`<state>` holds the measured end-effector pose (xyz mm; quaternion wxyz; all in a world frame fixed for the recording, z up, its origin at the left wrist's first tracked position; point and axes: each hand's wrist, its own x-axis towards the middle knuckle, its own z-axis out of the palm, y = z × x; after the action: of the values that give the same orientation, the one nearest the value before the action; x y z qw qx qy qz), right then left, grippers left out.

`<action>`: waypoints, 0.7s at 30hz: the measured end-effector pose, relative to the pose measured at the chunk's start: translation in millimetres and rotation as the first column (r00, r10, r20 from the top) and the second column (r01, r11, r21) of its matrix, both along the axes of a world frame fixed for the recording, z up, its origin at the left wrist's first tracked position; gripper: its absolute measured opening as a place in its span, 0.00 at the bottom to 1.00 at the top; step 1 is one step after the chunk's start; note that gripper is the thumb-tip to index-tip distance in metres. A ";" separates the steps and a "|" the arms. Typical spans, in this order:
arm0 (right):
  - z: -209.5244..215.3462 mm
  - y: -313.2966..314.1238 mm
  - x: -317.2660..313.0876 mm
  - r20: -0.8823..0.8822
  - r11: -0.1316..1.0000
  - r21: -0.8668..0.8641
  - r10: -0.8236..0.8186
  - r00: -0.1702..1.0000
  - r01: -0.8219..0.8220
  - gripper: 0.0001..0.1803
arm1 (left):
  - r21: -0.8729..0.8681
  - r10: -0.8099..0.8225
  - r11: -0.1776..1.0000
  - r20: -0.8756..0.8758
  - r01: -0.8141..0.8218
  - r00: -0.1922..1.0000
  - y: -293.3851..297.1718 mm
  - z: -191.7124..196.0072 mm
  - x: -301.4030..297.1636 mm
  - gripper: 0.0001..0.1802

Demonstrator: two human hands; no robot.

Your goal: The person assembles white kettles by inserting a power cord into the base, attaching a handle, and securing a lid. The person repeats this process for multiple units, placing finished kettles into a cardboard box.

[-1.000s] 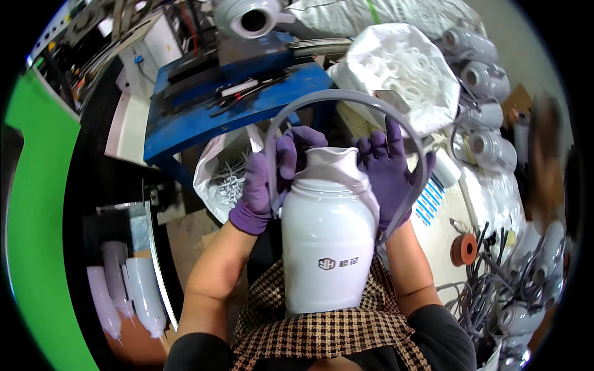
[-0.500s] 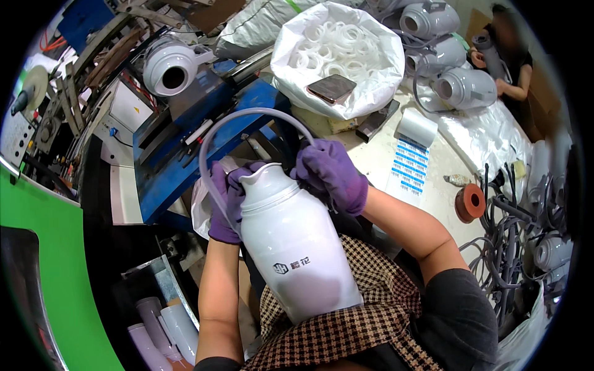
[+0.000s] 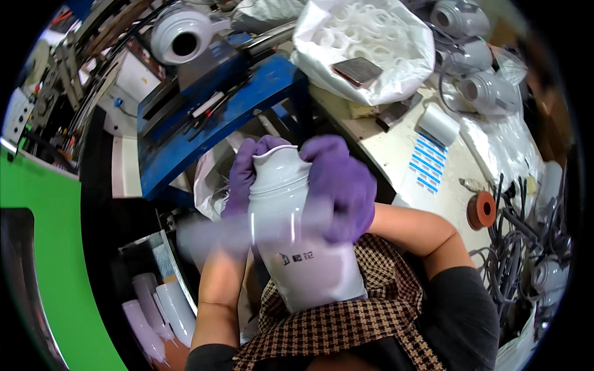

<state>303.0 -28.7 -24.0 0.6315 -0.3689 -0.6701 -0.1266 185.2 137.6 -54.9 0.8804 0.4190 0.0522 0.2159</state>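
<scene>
A pale grey thermos jug (image 3: 278, 216) with a wavy pouring lip leans upright against my checked apron. My left hand (image 3: 240, 179), in a purple glove, is closed around the left side of its neck, with fingertips showing behind the lip. On the other side my right hand (image 3: 345, 185), gloved alike and slightly smeared, curls against the neck and shoulder. The jug's grey carrying handle (image 3: 210, 238) is a blurred band across the front of the body, reaching from over my left forearm to my right hand. How its ends join the jug is hidden.
Ahead stands a blue metal bench (image 3: 185, 139) with tools; another jug (image 3: 182, 40) is beyond it. A white sack (image 3: 396, 86) of clear rings, with a phone (image 3: 357, 72), sits on the right-hand table (image 3: 396, 139). A label sheet (image 3: 428, 164), brown tape roll (image 3: 481, 210) and grey handles (image 3: 495, 266) lie there.
The handle has swung from its arch above the lip down across the jug's front. My right hand has come lower along the jug's side. The view has shifted slightly.
</scene>
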 end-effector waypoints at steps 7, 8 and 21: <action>-12.7 22.0 26.1 -0.555 0.911 -0.366 -0.048 0.831 -0.192 0.10 | -0.294 -0.256 0.912 0.139 0.287 0.957 4.6 -9.5 6.8 0.34; -9.5 18.6 30.3 -0.750 0.849 -0.309 0.060 0.659 -0.429 0.13 | -0.326 -0.255 0.900 0.144 0.289 0.956 4.9 -13.5 10.6 0.34; -15.7 6.2 47.5 -0.928 0.516 -0.348 -0.069 0.367 -0.782 0.31 | 0.093 0.484 0.869 0.051 -0.487 0.874 -16.2 -53.7 -104.5 0.24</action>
<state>350.5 -22.5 -39.8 0.6618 -0.4247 -0.3040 0.5378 80.7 121.4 -108.6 0.7758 0.4344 0.1331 0.4378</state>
